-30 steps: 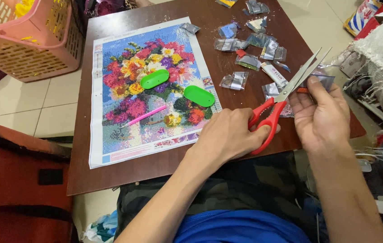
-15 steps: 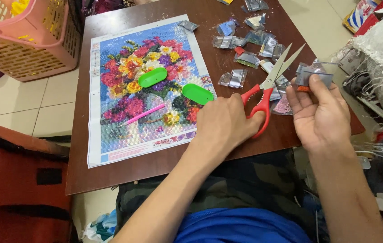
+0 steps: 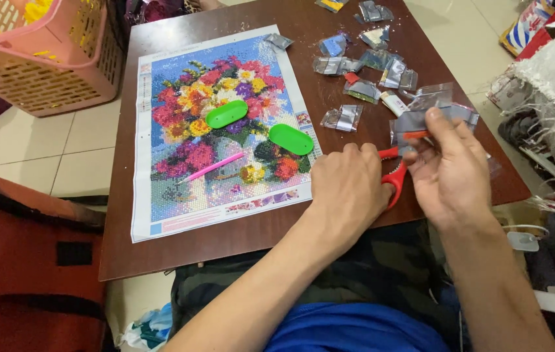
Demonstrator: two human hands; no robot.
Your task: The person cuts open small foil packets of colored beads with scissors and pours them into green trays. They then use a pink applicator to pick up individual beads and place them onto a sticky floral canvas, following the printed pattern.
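Dark wood table [image 3: 238, 251] sitting on pale tile floor [image 3: 36, 140], pink basket [image 3: 43, 62] at 10 o'clock. Left hand [image 3: 349, 186] w/ grip clenching red-handled scissors [image 3: 395, 179] near table's 4 o'clock edge; right hand [image 3: 447, 169] pinching clear, greyish bead packet [image 3: 434, 117] just above scissors.

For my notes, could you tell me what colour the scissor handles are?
Red: the scissor handles show beside the left hand in the head view.

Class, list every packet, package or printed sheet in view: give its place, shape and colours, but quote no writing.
Small clear packets: scattered on the table's far right, greyish-blue.
Packet: held in right hand, clear, flat.
Flower canvas: table's left, rectangular, multicoloured, white border.
Striped package: floor, top right, red, blue.
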